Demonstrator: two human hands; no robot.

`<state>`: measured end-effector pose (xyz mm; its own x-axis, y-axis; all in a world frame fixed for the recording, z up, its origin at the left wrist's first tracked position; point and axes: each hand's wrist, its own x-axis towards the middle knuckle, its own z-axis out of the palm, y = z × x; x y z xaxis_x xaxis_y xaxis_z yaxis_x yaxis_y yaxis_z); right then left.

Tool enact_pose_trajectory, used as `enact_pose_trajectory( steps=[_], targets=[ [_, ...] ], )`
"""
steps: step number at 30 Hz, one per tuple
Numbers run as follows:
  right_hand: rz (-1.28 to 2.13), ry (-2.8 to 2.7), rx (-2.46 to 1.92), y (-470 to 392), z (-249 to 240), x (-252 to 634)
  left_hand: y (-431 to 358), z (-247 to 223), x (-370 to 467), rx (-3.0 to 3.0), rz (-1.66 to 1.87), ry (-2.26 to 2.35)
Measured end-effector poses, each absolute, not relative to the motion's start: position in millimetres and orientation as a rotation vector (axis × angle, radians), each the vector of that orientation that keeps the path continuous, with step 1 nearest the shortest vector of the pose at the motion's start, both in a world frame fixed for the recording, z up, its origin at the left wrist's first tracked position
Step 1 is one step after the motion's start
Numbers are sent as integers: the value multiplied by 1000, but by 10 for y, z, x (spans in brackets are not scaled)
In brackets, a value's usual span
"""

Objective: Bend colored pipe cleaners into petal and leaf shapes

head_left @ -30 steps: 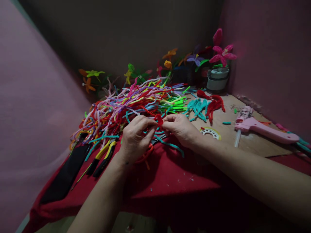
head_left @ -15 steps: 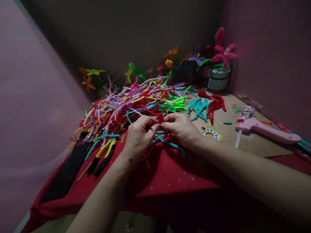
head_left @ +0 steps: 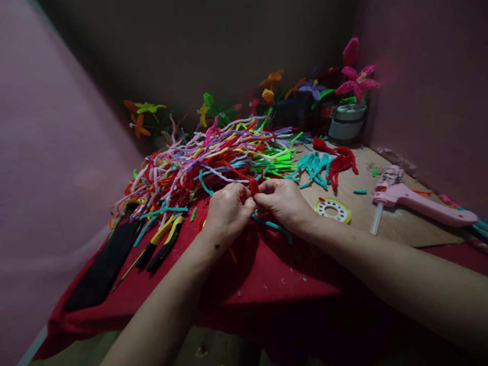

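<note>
Between my two hands is a small red pipe cleaner piece (head_left: 253,187), bent into a narrow loop that stands up between the fingertips. My left hand (head_left: 230,207) pinches it from the left with thumb and forefinger. From the right, my right hand (head_left: 284,202) grips the same piece, also with thumb and fingertips. Its lower part is hidden by the fingers. Just behind the hands lies a big heap of colourful pipe cleaners (head_left: 213,157). A teal pipe cleaner (head_left: 276,225) lies on the red cloth under my right hand.
Yellow-and-black pliers (head_left: 164,241) and a black flat case (head_left: 102,267) lie at the left. To the right are a white-and-yellow ring (head_left: 332,210), a pink glue gun (head_left: 423,201), teal bent pieces (head_left: 314,166) and red ones (head_left: 342,161). Pipe cleaner flowers (head_left: 357,82) stand behind.
Both hands keep their pinch on the red piece and have drawn slightly closer together. The left hand has shifted a little right. The view has moved slightly.
</note>
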<state>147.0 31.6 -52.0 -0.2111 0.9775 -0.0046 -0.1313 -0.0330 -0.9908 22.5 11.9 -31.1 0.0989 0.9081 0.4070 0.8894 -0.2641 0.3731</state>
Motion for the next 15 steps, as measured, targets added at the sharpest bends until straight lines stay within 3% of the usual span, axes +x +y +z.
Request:
enact_pose_trajectory(
  steps=[5, 15],
  targets=[
    [1389, -1303, -1036, 336, -540, 1470, 122, -345, 244, 2374, 828, 1899],
    [1599, -1211, -872, 319, -506, 1492, 101, -269, 274, 2210, 819, 1898]
  ],
)
